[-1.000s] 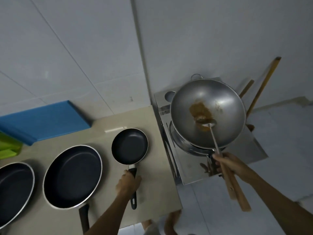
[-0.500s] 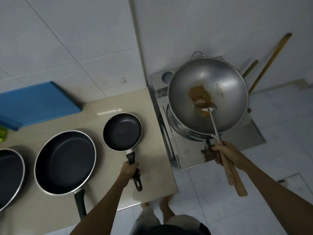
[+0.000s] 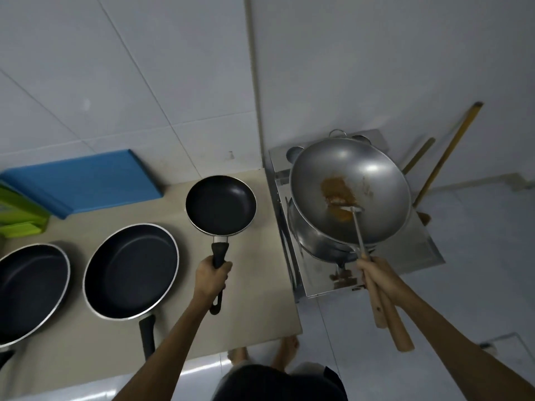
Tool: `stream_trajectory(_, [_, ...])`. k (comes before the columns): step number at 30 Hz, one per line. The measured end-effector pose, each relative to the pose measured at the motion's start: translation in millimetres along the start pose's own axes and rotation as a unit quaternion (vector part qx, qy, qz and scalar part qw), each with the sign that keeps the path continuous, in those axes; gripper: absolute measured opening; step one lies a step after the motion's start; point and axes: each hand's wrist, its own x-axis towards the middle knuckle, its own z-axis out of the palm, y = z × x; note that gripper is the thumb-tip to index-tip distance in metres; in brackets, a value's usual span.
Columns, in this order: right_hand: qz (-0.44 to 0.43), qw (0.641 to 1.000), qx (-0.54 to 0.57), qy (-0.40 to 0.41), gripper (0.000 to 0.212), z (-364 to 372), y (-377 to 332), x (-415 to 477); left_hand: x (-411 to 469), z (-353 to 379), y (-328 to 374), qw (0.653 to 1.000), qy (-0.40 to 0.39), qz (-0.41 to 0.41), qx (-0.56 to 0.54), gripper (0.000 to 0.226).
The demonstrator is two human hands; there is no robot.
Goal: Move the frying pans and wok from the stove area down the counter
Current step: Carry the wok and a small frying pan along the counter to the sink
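Left hand (image 3: 212,276): my fist is wrapped tight round the black handle of the small frying pan (image 3: 221,205); the handle's tail end pokes out below my palm, toward me

Small frying pan: straight ahead of my left knuckles, over the beige counter (image 3: 254,308); whether its base touches the counter or hangs just above, I cannot tell; it is empty, dark inside with a silver rim

Right hand (image 3: 376,280): clenched round two wooden handles at once, the wok's and the ladle's; both stubs stick out past my wrist, toward me

Wok (image 3: 350,192): out beyond my right fingers, tilted, over the steel stove (image 3: 428,250); a brown patch sits in its middle

Ladle (image 3: 351,209): its thin metal shaft runs from my right grip up into the wok; the bowl rests at the edge of the brown patch

Medium frying pan (image 3: 130,270): on the counter just left of my left hand, handle pointing back at me

Large frying pan (image 3: 30,290): further left again, cut off by the frame edge

Blue board (image 3: 84,180): lies against the wall, ahead and left of my left hand; green items (image 3: 20,215) beside it
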Motion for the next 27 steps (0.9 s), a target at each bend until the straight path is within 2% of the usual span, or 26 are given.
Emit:
stream_trajectory(3, [0.0,1.0,-0.012,0.012,0.022,8,-6,-12,-11,-27,7,0.999,0.01,0.032,-0.003,0.014])
stream_trajectory(7, [-0.032,0.999,-0.02,0.003,0.023,36,-19,-31,-31,-64,-7,0.998,0.037,0.032,-0.04,0.018])
stream_trajectory(13, [-0.073,0.995,-0.062,-0.04,0.024,100,-54,-81,-65,-149,-48,0.985,0.131,0.023,-0.11,0.031])
stream_trajectory(20, [-0.091,0.992,-0.056,-0.074,0.019,223,-90,-148,-115,-299,-123,0.963,0.193,-0.006,-0.188,0.03])
stream_trajectory(24, [-0.113,0.987,-0.034,-0.106,0.016,309,-105,-205,-153,-397,-174,0.953,0.23,-0.018,-0.196,0.033])
stream_trajectory(27, [-0.142,0.979,-0.066,-0.133,0.021,371,-114,-245,-180,-462,-209,0.942,0.268,-0.015,-0.202,0.035])
